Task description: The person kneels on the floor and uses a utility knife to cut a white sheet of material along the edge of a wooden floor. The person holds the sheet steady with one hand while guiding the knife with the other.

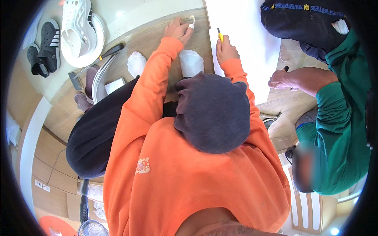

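Note:
My right hand [228, 50] is closed round a yellow utility knife [220, 37], its dark blade end pointing away from me along the left edge of a large white panel [252, 47]. Left of the panel, my left hand [178, 31] rests on the wood-grain surface [157, 37] with its fingers apart. A white band [191, 26] wraps one of its digits. Just beyond that digit is a small pale curled piece [192, 18]; whether they touch, I cannot tell.
A co-worker in green at the right has a hand [281, 80] with a small dark-tipped tool beside the panel. On the left lie a hammer-like tool [75, 80], a black-handled tool [112, 51], a white cable coil [100, 80], white clogs [78, 33] and black clogs [48, 45].

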Demonstrator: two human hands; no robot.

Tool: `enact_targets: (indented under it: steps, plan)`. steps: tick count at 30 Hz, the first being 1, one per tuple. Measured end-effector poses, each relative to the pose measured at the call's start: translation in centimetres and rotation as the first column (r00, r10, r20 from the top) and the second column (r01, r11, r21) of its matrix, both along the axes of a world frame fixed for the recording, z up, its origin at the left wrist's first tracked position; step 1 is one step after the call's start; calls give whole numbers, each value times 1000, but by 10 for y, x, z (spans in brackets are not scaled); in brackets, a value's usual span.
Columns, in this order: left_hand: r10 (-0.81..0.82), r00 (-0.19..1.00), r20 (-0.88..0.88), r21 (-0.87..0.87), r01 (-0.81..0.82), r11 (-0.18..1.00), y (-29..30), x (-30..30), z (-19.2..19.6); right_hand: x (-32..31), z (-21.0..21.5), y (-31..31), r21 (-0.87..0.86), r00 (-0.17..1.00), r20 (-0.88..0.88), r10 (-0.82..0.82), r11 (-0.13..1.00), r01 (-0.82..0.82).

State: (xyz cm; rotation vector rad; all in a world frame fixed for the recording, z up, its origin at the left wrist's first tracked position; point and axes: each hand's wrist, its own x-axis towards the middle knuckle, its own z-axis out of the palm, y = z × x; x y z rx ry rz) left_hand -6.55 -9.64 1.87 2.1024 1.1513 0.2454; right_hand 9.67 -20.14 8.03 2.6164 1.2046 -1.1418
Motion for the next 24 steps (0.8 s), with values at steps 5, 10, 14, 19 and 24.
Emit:
enact_targets:
  steps: [5, 10, 14, 19, 24]
  plan:
    - [-59, 977, -204, 29, 66, 997, 69, 8, -44, 0, -11, 0, -13, 999, -9, 47, 999, -47]
    - [188, 882, -431, -86, -248, 965, 157, 2, 12, -5, -6, -4, -14, 999, -41, 14, 1000, -15]
    - [571, 816, 90, 257, -573, 778, 142, 5, 22, -2, -10, -6, 22, 999, -47, 12, 1000, -11]
    - [616, 764, 194, -148, -598, 788, 24, 39, -20, 2, -12, -5, 33, 999, -16, 50, 998, -49]
    - [757, 650, 67, -795, -423, 434, -55, 67, -35, 1, -22, -2, 89, 997, -1, 82, 993, -82]
